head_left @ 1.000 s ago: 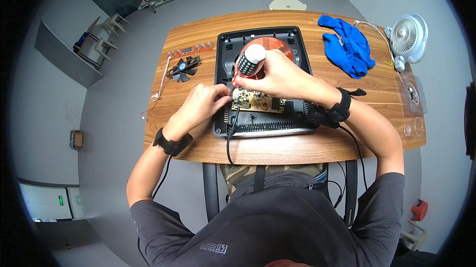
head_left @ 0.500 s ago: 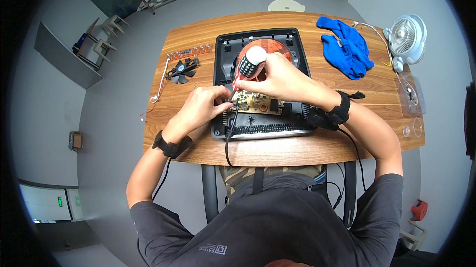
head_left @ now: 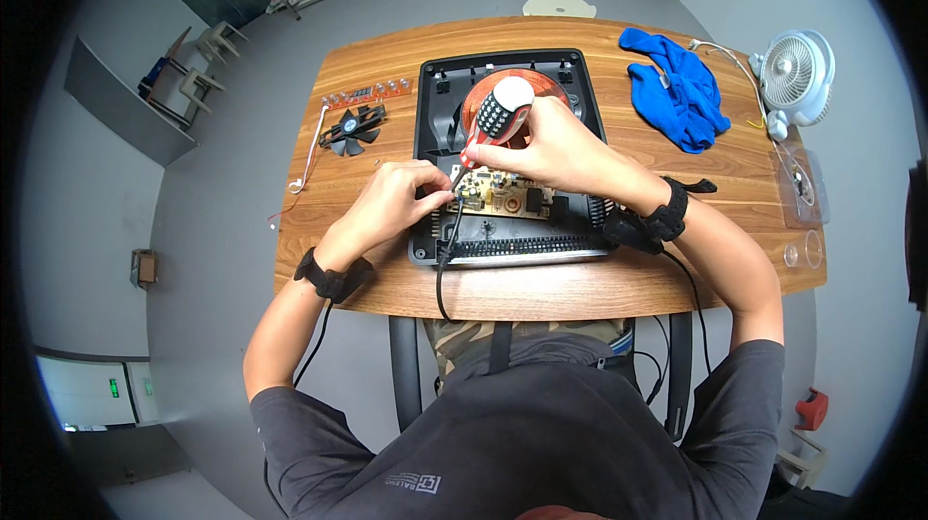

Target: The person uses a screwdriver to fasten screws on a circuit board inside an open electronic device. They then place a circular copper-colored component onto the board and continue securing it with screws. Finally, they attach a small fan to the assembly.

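An opened induction cooker base [head_left: 575, 85] in black plastic lies in front of me, with a round copper coil [head_left: 551, 87] and a tan circuit board [head_left: 498, 199] inside it. My right hand [head_left: 551, 148] grips a screwdriver [head_left: 505, 112] with a red, black and white handle. Its shaft slants down to the left part of the board. Beside the tip, my left hand [head_left: 394, 199] has thumb and forefinger pinched together; whatever they hold is hidden. A black cord [head_left: 442, 278] runs from the board over the table's front edge.
Left of the base lie a black cooling fan [head_left: 353, 130] and a narrow orange circuit board [head_left: 365, 95] with a white lead. A blue cloth [head_left: 677, 95], a white desk fan [head_left: 795, 75] and a clear plastic tray [head_left: 804, 187] are on the right of the wooden table [head_left: 677, 269].
The screwdriver handle has tipped slightly to the right, and my right hand moved with it. My left fingers stay by the tip, the thumb drawn in a little.
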A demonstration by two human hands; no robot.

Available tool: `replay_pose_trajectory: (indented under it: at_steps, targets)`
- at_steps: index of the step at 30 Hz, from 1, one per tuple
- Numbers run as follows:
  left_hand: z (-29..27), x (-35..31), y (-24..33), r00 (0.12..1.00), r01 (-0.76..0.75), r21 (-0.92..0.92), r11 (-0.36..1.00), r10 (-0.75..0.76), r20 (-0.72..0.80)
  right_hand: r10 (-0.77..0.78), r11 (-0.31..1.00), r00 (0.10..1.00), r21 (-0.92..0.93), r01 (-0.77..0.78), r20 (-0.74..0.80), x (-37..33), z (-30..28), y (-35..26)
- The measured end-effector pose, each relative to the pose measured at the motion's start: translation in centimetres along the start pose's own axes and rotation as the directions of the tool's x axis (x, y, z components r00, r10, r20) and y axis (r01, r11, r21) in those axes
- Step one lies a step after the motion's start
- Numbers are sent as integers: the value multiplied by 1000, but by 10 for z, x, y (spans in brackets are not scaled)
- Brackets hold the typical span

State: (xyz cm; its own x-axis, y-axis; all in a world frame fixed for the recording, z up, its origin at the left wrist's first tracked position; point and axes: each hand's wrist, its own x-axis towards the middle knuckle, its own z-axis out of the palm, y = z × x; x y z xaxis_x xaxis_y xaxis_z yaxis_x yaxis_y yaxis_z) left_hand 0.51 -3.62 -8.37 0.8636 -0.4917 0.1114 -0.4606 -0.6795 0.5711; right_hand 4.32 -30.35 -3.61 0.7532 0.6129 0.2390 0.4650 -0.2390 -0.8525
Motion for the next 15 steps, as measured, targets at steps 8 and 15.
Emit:
replay_pose_trajectory:
  at_steps: [8, 15]
  targets:
    - [-9, 2, 4, 995, -96, 71, 993, 94, 30, -35, 999, 999, 34, 36, -24, 1, 2, 7]
    - [-6, 4, -16, 963, -236, 220, 946, 197, 185, -2, 999, 999, 34, 4, -36, -1, 2, 14]
